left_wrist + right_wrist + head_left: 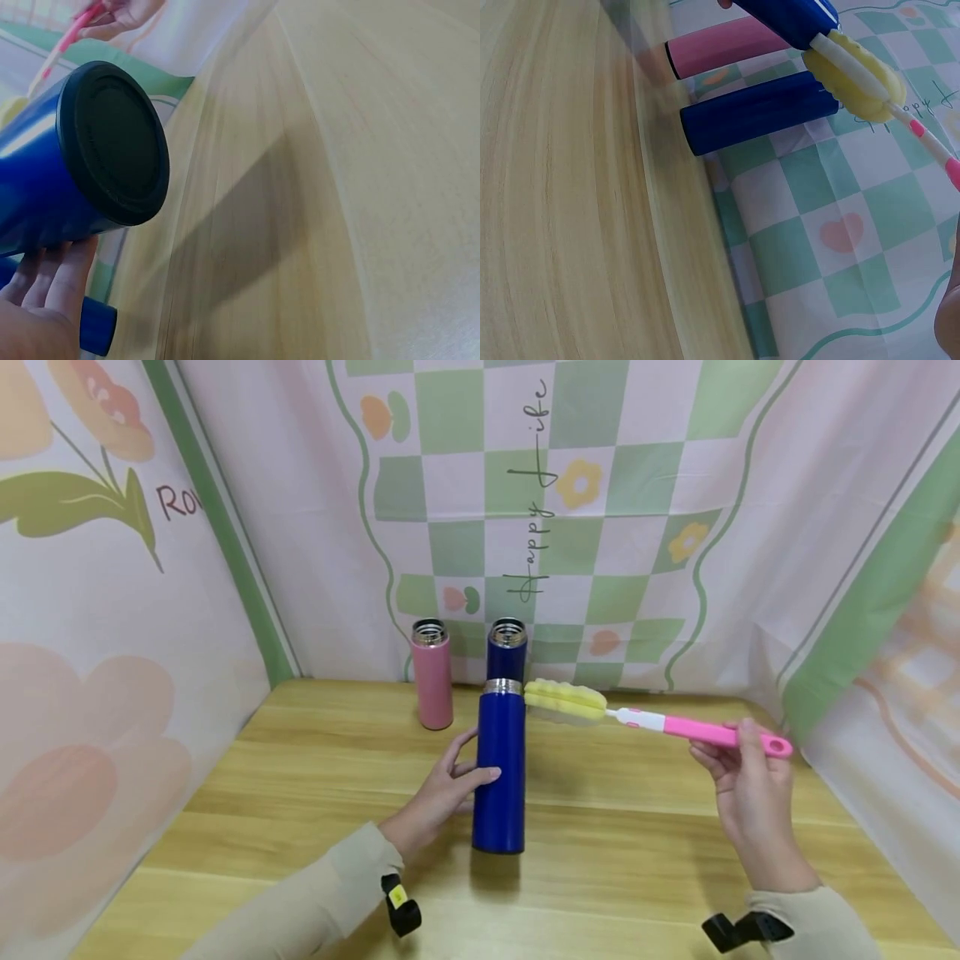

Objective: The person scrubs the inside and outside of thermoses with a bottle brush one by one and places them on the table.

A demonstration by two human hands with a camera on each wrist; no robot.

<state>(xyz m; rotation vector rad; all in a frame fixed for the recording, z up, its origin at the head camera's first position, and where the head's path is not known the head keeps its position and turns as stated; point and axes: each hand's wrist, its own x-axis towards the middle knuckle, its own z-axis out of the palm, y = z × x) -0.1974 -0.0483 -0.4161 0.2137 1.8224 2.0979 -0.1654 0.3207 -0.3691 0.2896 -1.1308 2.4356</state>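
My left hand [438, 793] grips a blue metal bottle [500, 777], lidless, its silver neck pointing away. In the left wrist view its black base [116, 142] is lifted over the wood, and its shadow falls below. My right hand [757, 802] holds a bottle brush [693, 729] by its pink handle, thumb on top. The brush's yellow sponge head [566, 700] lies sideways, its tip right at the bottle's neck. In the right wrist view the sponge [862, 79] is outside the bottle and overlaps its mouth.
Towards the back of the wooden table [300, 777] stand a pink bottle [432, 685] and a dark blue bottle [507, 652], both upright and uncapped. The held bottle partly hides the dark blue one. A checkered cloth [577, 552] hangs behind, with more printed cloth at both sides.
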